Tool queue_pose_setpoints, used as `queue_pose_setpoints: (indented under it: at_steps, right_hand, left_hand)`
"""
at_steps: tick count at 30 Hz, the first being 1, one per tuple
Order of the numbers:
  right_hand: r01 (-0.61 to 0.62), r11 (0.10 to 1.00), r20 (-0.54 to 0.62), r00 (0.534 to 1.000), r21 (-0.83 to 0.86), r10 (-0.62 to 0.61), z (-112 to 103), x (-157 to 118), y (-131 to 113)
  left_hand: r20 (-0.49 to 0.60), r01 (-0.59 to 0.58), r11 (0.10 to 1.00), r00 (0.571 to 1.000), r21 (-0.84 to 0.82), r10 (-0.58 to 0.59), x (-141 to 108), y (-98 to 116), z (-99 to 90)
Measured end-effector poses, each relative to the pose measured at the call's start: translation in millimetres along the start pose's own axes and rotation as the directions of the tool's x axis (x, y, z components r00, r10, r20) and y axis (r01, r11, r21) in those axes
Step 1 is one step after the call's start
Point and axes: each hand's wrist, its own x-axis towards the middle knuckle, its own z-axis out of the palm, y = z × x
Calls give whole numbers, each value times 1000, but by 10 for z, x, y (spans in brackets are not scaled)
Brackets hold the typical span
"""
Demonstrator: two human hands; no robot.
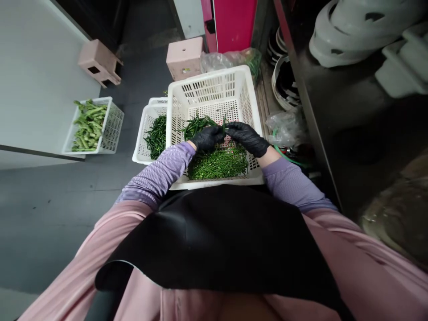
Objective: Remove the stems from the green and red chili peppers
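My left hand (208, 137), in a black glove, is closed on green chili peppers above the large white basket (214, 183). My right hand (246, 137), gloved too, meets it with fingers pinched at a small green pepper (224, 123). Under and behind my left hand, long green peppers (195, 126) lie in the basket. A heap of thin green stems (219, 164) fills the basket's near part. To the left, a lower white basket (141, 147) holds dark green peppers (156, 136).
At far left a white basket (114, 127) holds thick pale green vegetables (90, 125). Two pink stools (184, 55) stand beyond. A dark shelf edge (309, 102) runs along the right, with plastic bags (287, 127) and stacked round containers (284, 84) beside it.
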Motion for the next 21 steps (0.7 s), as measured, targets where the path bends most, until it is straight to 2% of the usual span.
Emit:
queue_pose_setpoints:
  at_steps: [3,6,9,13,15,17,19,20,21]
  right_hand:
    - [34,999,-35,999,-26,-35,57,10,7]
    - [50,998,-110,992,-46,-55,24,16,5]
    - [48,997,-93,994,-64,-54,1,2,-6]
    - [102,995,-120,987,-21,-104,16,-20,-41]
    - [52,999,-95,994,9,-51,-1,-28,-58]
    - [-34,999,-47,998,36,35,-46,-35,-65]
    - [-58,997,-41,997,50,60,-102,-35,-58]
    - [-41,998,-56,997,53,44,-127,-30,-47]
    - [-16,998,-80,997,59,20,-146,-21,-32]
  left_hand:
    - [9,18,986,1000,-165,-16,-25,100,187]
    - [51,113,968,993,-224,-105,-131,159,278]
    - [75,193,963,980,-190,-182,-218,177,249]
    - [-35,232,955,969,-185,-243,-250,192,175]
    - [-30,180,978,982,-108,-184,-293,196,170]
    - [88,32,996,995,85,-39,-369,182,188]
    - [231,-136,942,971,307,66,-441,144,217]
    - [251,-170,900,966,401,70,-458,116,234]
    - [222,-155,864,974,478,52,-456,85,253]
